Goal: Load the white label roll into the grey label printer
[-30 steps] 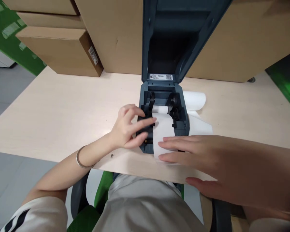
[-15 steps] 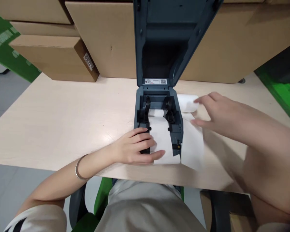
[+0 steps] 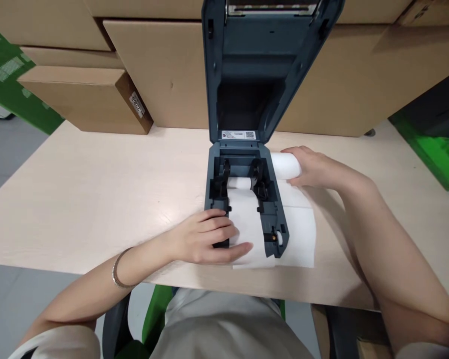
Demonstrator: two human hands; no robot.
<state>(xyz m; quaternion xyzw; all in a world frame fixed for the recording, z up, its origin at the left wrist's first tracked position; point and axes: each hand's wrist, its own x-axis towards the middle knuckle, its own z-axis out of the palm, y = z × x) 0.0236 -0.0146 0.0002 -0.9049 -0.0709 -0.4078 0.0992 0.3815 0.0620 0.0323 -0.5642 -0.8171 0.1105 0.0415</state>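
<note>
A dark blue-grey label printer (image 3: 271, 197) stands on the table, its lid (image 3: 260, 45) raised. Between black holders inside sits a small white paper roll (image 3: 239, 183), and its paper strip (image 3: 244, 214) runs forward over the printer's front. My left hand (image 3: 213, 238) lies open on the printer's front left, fingertips resting on the strip. Beside the printer's right wall is a larger white paper roll (image 3: 285, 165), with my right hand (image 3: 310, 167) closed around its right end; some fingers are hidden. Loose white paper (image 3: 299, 229) lies on the table below that roll.
Large cardboard boxes (image 3: 159, 75) line the table's back edge. A smaller carton (image 3: 75, 97) stands at the back left. The table's front edge (image 3: 194, 281) runs close to my body, and a black chair armrest (image 3: 114, 324) shows below it.
My right hand has come in from reaching with parted fingers to closing around the roll at the right. The view has tilted up slightly. My left hand stays on the strip.
</note>
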